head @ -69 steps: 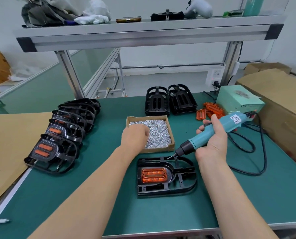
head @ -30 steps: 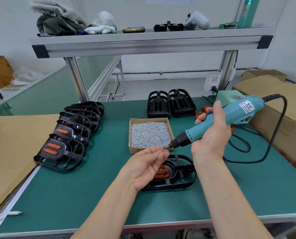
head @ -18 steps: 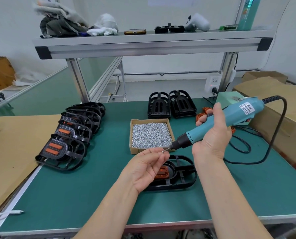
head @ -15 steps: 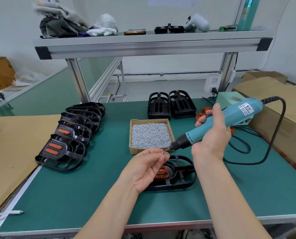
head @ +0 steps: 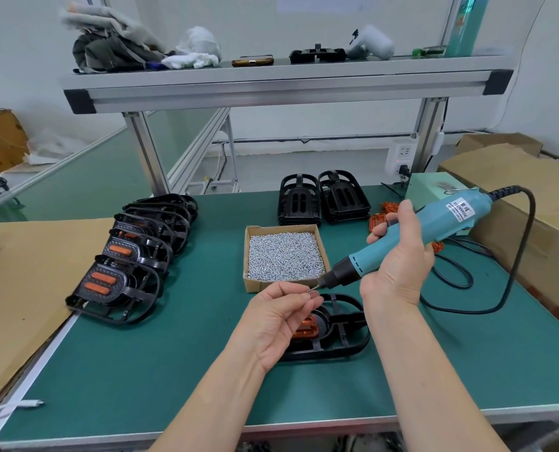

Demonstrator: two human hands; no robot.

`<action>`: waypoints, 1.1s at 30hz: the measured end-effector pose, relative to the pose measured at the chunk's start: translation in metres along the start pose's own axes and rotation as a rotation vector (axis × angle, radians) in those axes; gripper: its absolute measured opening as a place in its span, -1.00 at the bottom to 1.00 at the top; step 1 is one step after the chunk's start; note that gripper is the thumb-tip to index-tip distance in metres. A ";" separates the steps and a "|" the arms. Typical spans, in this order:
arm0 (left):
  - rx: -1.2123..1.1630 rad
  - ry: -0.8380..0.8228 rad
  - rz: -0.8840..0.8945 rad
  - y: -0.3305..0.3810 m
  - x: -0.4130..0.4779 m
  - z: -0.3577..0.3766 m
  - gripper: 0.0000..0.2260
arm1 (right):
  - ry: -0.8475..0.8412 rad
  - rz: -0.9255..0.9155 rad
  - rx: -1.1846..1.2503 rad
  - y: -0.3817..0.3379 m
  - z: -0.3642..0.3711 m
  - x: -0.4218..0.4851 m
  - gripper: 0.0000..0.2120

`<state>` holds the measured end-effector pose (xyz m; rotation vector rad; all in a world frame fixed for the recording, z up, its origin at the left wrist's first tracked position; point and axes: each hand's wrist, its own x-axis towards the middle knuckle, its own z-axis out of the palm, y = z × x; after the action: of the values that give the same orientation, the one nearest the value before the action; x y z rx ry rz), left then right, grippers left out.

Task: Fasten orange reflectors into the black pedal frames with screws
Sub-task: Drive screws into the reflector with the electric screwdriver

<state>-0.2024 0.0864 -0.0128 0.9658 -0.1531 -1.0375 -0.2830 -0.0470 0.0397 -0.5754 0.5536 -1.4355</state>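
A black pedal frame (head: 343, 334) lies flat on the green mat with an orange reflector (head: 305, 331) seated in it, partly hidden by my left hand (head: 279, 321). That hand is raised palm up and pinches a small screw (head: 311, 290) at its fingertips. My right hand (head: 398, 265) grips a teal electric screwdriver (head: 434, 230), tilted down to the left, its bit tip touching the screw. A cardboard tray of screws (head: 284, 254) sits just behind the frame.
A row of several finished pedals (head: 131, 265) lies at the left. Two stacks of black frames (head: 323, 197) stand at the back, loose orange reflectors (head: 377, 220) and a green box (head: 434, 187) beside them. The screwdriver cable (head: 486, 301) loops on the right. Cardboard boxes (head: 539, 203) border the right edge.
My left hand left the screw tray and rose with a screw to the raised screwdriver's bit. Over the last second both hands have stayed almost still.
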 end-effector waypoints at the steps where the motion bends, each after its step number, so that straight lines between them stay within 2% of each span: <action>1: -0.005 0.002 0.000 -0.001 0.000 -0.001 -0.78 | 0.004 0.001 0.000 0.000 0.000 -0.001 -0.80; 7: -0.035 0.002 -0.002 -0.003 0.002 -0.005 -0.87 | 0.014 -0.002 0.005 -0.002 -0.001 0.000 -0.83; 14: 0.000 0.016 0.023 -0.006 0.001 -0.004 -0.82 | 0.014 -0.005 -0.005 0.000 -0.002 -0.003 -0.83; 20: 0.224 0.111 0.337 -0.020 -0.002 0.001 -0.79 | 0.010 -0.023 -0.013 0.002 0.000 -0.004 -0.81; 25: 0.343 0.161 0.506 -0.030 -0.001 0.004 -0.79 | 0.081 0.021 -0.041 0.004 0.000 0.000 -0.81; 31: 0.711 0.259 0.770 -0.039 -0.005 -0.003 -0.74 | 0.070 0.046 -0.038 0.009 -0.003 -0.002 -0.79; 33: 0.792 0.251 0.812 -0.037 -0.005 -0.005 -0.65 | 0.067 0.043 -0.016 0.009 -0.003 -0.001 -0.76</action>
<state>-0.2269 0.0879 -0.0409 1.5467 -0.7176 -0.0652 -0.2787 -0.0459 0.0315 -0.5263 0.6277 -1.4152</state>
